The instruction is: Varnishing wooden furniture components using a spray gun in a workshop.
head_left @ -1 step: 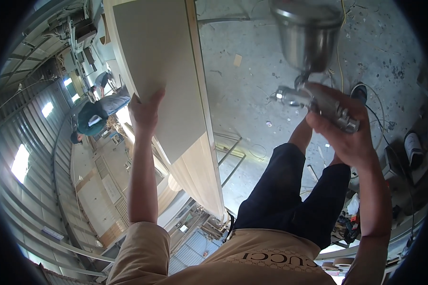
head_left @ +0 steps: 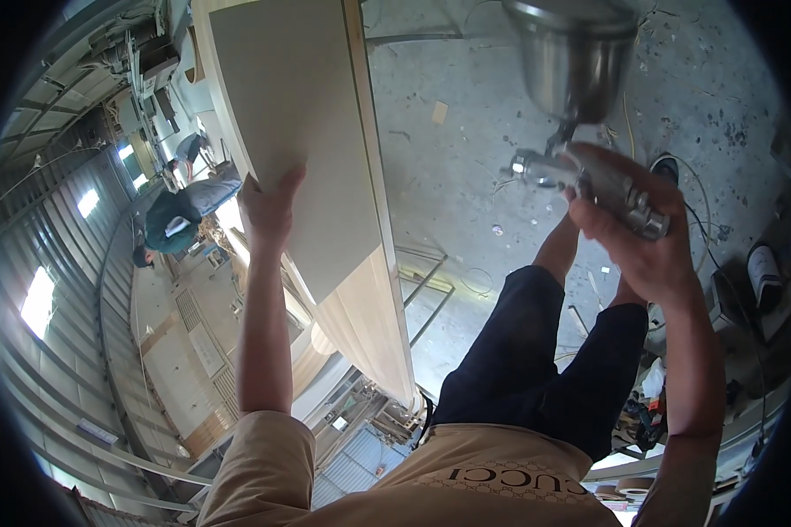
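Observation:
My right hand (head_left: 646, 233) is wrapped round a metal spray gun (head_left: 593, 184), its silver cup (head_left: 576, 66) standing on top and its nozzle aimed left at the board. My left hand (head_left: 271, 206) holds the left edge of a flat grey panel (head_left: 303, 132); the thumb lies on the top face, and the other fingers are mostly hidden past the edge. That panel rests on a pale wooden board (head_left: 365, 321), which shows beyond its near end and along its right side.
Metal legs of a stand (head_left: 426, 299) show beneath the board. A hose (head_left: 705, 224) trails over the paint-spotted concrete floor (head_left: 466, 167) at right, near a shoe (head_left: 765, 274). Another person (head_left: 171, 220) is bent over farther off at left.
The spray gun and my right hand have shifted slightly to the right. My left hand and the grey panel stay where they were.

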Motion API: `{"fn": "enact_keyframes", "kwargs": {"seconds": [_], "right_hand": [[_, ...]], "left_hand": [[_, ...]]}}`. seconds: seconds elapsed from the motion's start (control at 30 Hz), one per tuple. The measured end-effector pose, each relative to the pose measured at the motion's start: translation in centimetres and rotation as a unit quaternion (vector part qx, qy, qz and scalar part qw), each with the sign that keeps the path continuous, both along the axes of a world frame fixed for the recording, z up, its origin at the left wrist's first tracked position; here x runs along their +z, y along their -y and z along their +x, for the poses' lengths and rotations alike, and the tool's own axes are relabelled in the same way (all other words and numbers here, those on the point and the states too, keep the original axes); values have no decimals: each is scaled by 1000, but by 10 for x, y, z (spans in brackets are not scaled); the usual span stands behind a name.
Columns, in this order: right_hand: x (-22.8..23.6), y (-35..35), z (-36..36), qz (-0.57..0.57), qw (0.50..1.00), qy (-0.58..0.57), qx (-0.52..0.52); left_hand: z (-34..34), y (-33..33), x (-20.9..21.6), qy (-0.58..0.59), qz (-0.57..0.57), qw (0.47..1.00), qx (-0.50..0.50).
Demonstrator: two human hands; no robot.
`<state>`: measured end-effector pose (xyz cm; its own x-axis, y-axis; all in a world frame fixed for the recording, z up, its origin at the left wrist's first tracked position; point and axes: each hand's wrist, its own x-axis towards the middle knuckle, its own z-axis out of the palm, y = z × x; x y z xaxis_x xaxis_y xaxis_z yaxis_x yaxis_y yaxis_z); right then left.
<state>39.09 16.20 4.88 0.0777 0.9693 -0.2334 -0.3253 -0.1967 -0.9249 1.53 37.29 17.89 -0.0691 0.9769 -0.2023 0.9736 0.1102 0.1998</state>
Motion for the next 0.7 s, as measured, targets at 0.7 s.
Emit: {"fn": "enact_keyframes", "kwargs": {"seconds": [0.7], "right_hand": [[8, -35, 19, 25, 986, 137, -92]], "left_hand": [[0, 13, 3, 8, 28, 999, -44]]}}
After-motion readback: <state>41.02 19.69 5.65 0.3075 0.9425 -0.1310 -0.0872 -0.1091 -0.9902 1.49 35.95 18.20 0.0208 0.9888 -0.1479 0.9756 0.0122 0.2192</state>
